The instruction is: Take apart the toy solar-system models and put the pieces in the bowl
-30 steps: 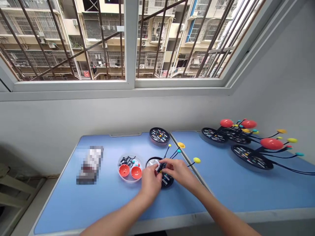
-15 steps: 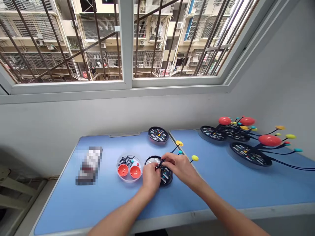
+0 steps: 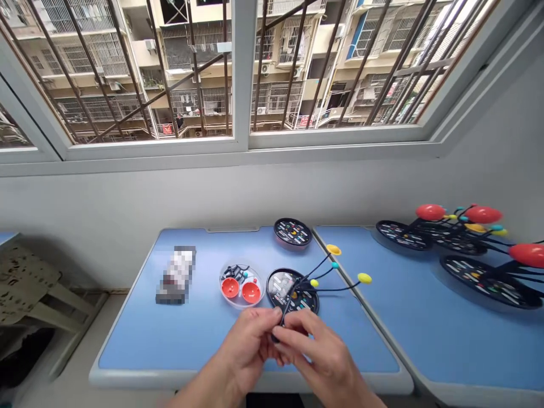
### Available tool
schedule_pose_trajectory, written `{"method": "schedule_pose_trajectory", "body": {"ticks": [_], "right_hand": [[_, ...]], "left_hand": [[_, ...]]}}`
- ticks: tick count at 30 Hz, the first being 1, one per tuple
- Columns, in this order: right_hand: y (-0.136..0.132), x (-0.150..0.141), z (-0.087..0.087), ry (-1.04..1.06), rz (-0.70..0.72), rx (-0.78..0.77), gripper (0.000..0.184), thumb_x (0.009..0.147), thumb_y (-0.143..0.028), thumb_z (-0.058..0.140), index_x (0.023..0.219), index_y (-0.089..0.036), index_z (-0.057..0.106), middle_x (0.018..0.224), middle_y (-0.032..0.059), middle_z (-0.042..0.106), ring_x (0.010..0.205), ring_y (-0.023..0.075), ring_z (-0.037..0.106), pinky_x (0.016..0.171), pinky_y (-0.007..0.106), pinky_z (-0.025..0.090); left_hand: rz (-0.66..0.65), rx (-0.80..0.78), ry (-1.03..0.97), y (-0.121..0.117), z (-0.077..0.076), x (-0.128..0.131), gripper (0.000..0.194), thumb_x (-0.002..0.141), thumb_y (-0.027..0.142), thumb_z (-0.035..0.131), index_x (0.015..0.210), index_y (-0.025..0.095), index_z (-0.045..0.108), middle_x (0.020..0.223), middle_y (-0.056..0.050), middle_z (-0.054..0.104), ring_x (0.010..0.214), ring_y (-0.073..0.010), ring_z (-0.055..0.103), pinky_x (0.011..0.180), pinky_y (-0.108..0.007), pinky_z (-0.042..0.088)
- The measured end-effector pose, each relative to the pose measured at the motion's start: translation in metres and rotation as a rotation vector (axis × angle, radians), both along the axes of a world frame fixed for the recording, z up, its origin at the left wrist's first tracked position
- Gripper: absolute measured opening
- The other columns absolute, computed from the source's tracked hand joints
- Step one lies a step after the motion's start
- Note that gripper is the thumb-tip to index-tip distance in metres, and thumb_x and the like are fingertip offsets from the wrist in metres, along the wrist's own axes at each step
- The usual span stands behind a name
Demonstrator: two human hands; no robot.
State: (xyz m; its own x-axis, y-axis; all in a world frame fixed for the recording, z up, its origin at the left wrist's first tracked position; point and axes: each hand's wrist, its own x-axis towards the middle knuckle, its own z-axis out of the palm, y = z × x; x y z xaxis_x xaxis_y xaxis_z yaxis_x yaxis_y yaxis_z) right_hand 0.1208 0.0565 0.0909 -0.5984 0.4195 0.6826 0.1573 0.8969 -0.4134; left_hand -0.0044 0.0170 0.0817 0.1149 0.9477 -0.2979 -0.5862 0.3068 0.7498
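Observation:
My left hand (image 3: 249, 340) pinches a thin black rod (image 3: 289, 297) between thumb and fingers. Close beside it, my right hand (image 3: 321, 345) has its fingertips closed around the near end of that rod, where a dark tip shows; the fingers partly hide it. Just beyond both hands lies a round black base (image 3: 280, 280) printed with labels. Several thin arms spread from the base, tipped with an orange disc-like piece (image 3: 334, 249), a teal ball (image 3: 335, 265) and yellow balls (image 3: 364, 278). Whether the held rod is fixed to the base, I cannot tell.
Left of the base, a clear round tray (image 3: 225, 300) holds two red half-shells (image 3: 251, 292) and black parts. Another round black base (image 3: 293, 232) sits behind. Assembled models with red domes (image 3: 527, 255) stand on the right table. A blurred package (image 3: 176, 276) lies at left.
Both hands have drawn back from above the base toward the table's front edge, with the black rod between their fingers. The base and its arms are now more exposed. The view has shifted left.

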Motion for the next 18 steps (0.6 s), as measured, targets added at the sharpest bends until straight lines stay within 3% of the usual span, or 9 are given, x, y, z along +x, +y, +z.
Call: {"method": "schedule_pose_trajectory", "body": {"ticks": [6,12,15,18], "right_hand": [[-0.009,-0.005,-0.01,-0.013,0.06,0.003,0.02,0.081,-0.007,0.05,0.091,-0.02,0.061,0.075,0.0041,0.061,0.066,0.0155,0.056,0.058,0.027,0.05],[-0.002,0.026,0.02,0.069,-0.104,-0.061,0.025,0.08,-0.008,0.054,0.097,-0.025,0.058,0.082,0.0021,0.064,0.077,0.0175,0.059,0.07,0.028,0.048],[0.003,0.025,0.033,-0.127,-0.093,-0.312,0.016,0.084,-0.018,0.051,0.096,-0.026,0.059,0.087,0.0013,0.065,0.081,0.0163,0.06,0.069,0.025,0.047],[0.003,0.013,0.036,-0.411,0.03,-0.626,0.014,0.084,-0.02,0.049,0.083,-0.024,0.061,0.074,-0.0026,0.066,0.067,0.0128,0.058,0.058,0.02,0.043]], "left_hand": [[0.097,-0.056,0.103,-0.011,0.0,-0.021,0.031,0.056,0.037,0.071,0.059,0.01,0.056,0.053,-0.001,0.055,0.047,-0.0069,0.045,0.048,-0.019,0.032],[-0.022,-0.063,0.584,-0.027,0.011,-0.039,0.031,0.065,0.042,0.059,0.065,0.011,0.059,0.047,0.001,0.05,0.047,-0.0093,0.039,0.05,-0.023,0.03],[-0.184,-0.012,0.806,-0.036,0.021,-0.044,0.027,0.071,0.037,0.052,0.062,0.013,0.059,0.048,0.003,0.046,0.05,-0.009,0.035,0.052,-0.022,0.027],[-0.302,0.07,0.961,-0.043,0.029,-0.047,0.025,0.076,0.029,0.044,0.058,0.015,0.055,0.052,0.003,0.044,0.053,-0.0095,0.036,0.053,-0.021,0.028]]}}
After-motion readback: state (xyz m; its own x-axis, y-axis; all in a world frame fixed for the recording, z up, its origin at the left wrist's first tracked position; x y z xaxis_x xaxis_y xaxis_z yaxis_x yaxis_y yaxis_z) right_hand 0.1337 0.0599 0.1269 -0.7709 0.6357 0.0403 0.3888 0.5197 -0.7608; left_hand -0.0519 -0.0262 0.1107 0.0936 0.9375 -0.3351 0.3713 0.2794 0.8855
